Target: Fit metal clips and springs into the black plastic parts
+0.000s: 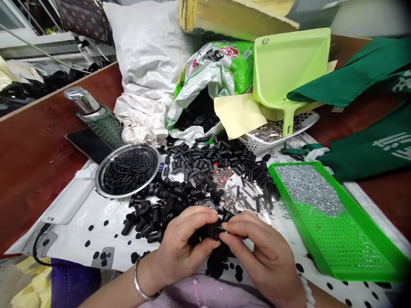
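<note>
My left hand (186, 246) is closed round a small black plastic part (210, 230), thumb above and fingers below. My right hand (260, 252) pinches a small metal piece (224, 231) against that same part, fingertips meeting the left hand's. Both hands hover near the front edge over a white, black-dotted sheet (96, 226). Just beyond them lies a heap of black plastic parts (192, 179) mixed with several small silvery metal clips (234, 196).
A round metal dish (99, 182) of black pieces sits at the left. A green perforated tray (337, 239) with tiny metal bits is at the right. Behind are a light-green dustpan (289, 64), a white basket (308, 119), plastic bags, a flask (93, 111) and green cloth (369, 149).
</note>
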